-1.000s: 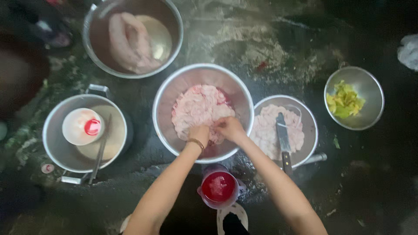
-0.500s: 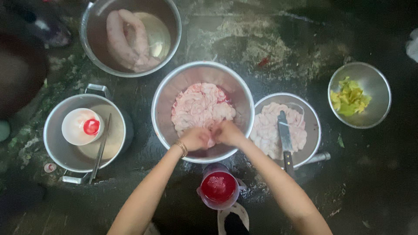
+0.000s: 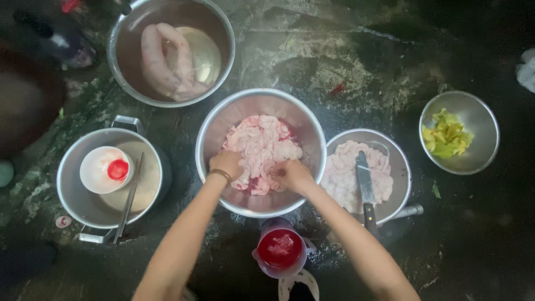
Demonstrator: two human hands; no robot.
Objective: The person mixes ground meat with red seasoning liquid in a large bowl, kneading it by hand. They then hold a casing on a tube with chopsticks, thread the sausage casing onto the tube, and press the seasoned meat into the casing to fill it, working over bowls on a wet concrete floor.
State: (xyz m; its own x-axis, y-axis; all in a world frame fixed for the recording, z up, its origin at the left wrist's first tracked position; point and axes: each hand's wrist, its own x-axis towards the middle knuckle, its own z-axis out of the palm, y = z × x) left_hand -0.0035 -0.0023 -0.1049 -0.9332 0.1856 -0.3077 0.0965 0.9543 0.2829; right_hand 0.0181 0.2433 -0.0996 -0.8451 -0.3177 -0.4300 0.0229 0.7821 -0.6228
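A: From the left, what stands on the dark wet ground?

B: First a pot with handles (image 3: 89,200), with a white bowl (image 3: 100,167) holding some red thing, and 2 chopsticks (image 3: 129,196) lying across. Behind it, a big basin (image 3: 128,78) with a long pale intestine (image 3: 161,61) in water.

A: And in the middle?

B: The steel bowl (image 3: 223,128), full of pink offal (image 3: 259,147). The left hand (image 3: 225,165) is closed on a fold of it at the near edge. The right hand (image 3: 292,174) also presses into it, fingers curled down; I judge it grips too, but the fingertips are hidden.

A: How does this meat handle?

B: I think it is soft, wet and very slippery, not heavy in small pieces. It is better to take a whole fold in the fist, not to pinch with the fingertips.

A: Further right?

B: In front, a jug of red liquid (image 3: 280,248). Then a pan (image 3: 402,167) with more pale meat and 1 knife (image 3: 365,189) on top, and far right a small bowl (image 3: 479,117) with yellow-green pieces (image 3: 446,134)
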